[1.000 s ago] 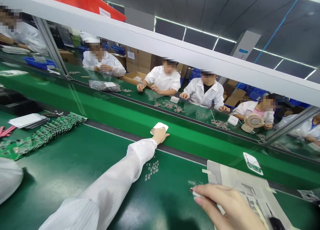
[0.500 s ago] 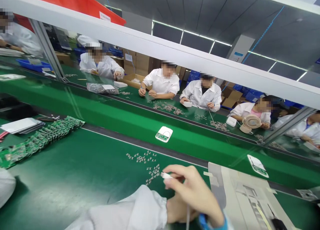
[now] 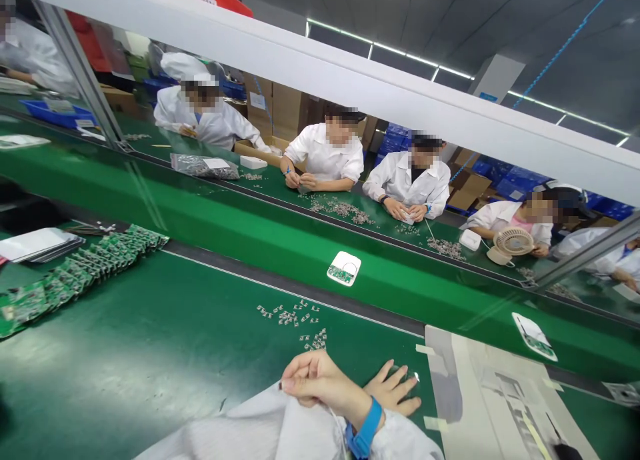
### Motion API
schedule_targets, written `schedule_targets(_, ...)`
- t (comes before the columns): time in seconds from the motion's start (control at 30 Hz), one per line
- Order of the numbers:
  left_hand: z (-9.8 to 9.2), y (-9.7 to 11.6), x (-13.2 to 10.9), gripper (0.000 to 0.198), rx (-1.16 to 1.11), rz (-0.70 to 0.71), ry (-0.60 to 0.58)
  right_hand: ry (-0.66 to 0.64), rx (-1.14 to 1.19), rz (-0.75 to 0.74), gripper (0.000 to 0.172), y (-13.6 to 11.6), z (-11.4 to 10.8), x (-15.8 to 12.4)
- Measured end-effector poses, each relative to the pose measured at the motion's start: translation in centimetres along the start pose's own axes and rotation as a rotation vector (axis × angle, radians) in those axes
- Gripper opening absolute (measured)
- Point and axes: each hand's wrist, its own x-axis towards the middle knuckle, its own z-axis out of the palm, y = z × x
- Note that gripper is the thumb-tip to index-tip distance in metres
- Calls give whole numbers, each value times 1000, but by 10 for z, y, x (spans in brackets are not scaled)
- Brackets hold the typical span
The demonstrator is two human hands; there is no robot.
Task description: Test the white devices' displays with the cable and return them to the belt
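The green conveyor belt point(image 3: 250, 240) runs across the view under a white beam point(image 3: 350, 93), which cuts off the upper part of the room. Across the belt, co-workers in white coats point(image 3: 325, 157) sit at their own bench with a bag of parts point(image 3: 205, 167) and a small fan point(image 3: 510, 243). On the near side lies the dark green mat point(image 3: 150, 353), with a taped-down paper sheet point(image 3: 500, 407) at its right end and a row of circuit boards point(image 3: 75, 273) on its left. An open white casing point(image 3: 344, 269) rides the belt, and a second casing point(image 3: 534, 336) sits further right. Small metal clips point(image 3: 295, 317) are scattered on the mat just beyond the hands.

The right hand point(image 3: 320, 380), with a blue wristband, is curled closed and pinches the sleeve cuff point(image 3: 280, 407) of the other arm, hiding that wrist. The left hand point(image 3: 395, 390) lies flat on the mat with its fingers spread, beside the paper's edge. A tiny pale bit at its fingertips is too small to identify.

Half a second ago the right hand was raised over the clips, pinching a small white piece. Now it is lower and at the cuff. The casing has drifted slightly right of the clips.
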Motion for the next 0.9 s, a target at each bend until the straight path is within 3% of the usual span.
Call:
schedule_targets(0.2,-3,2,0,31,-79,-53,-34,-164,-149,63,15,-1,1,-4)
schedule_targets(0.33,-4,7,1,33,-154,-102,-50,-159,-225,66,10,-2,3,-7)
schedule_targets(0.5,-2,7,2,35,-253,-127,-76,-123,-269,44,11,-4,6,-10)
schedule_targets(0.73,-4,6,3,36,-333,-155,-82,-87,-272,38,31,-5,6,-10)
schedule_targets(0.9,-10,11,3,41,-321,-187,-86,-71,-277,33,32,-5,6,-10)
